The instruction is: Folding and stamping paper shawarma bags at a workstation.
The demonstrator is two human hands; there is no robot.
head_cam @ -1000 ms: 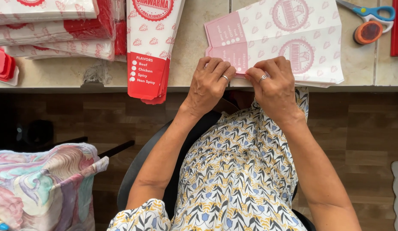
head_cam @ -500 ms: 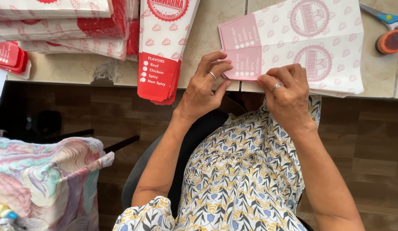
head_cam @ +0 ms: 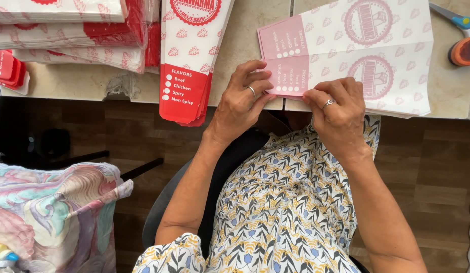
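Both hands are working on the same thing here: a pink-and-white printed paper sheet (head_cam: 366, 55) lying flat on the beige tabletop (head_cam: 245, 30), with its near edge hanging just over the table lip. The left hand (head_cam: 240, 103) has its fingers curled down onto the pink flap at the sheet's lower-left corner, thumb tucked under the edge, so it's a loose pinch on that corner rather than a tight fist. The right hand (head_cam: 341, 114) sits just beside it at about 3 o'clock, fingertips pressing the bottom edge of the same sheet, thumb under the paper as far as I can see. Both wear a ring.

At 9 o'clock from the left hand there's a stack of red-and-white folded paper sleeves (head_cam: 189, 60) poking over the table edge, near but not touching the hand. Further out at 10 o'clock is a bigger pile of the same sleeves (head_cam: 68, 30) lying sideways, plus a small red item (head_cam: 7, 68) at the far left edge, too cropped to tell what it is.

Up at 1 o'clock from the right hand, well apart from it, are blue-handled scissors (head_cam: 455, 17) and an orange roll of tape (head_cam: 465, 50). A colourful marbled cloth (head_cam: 53, 212) sits at lower left.
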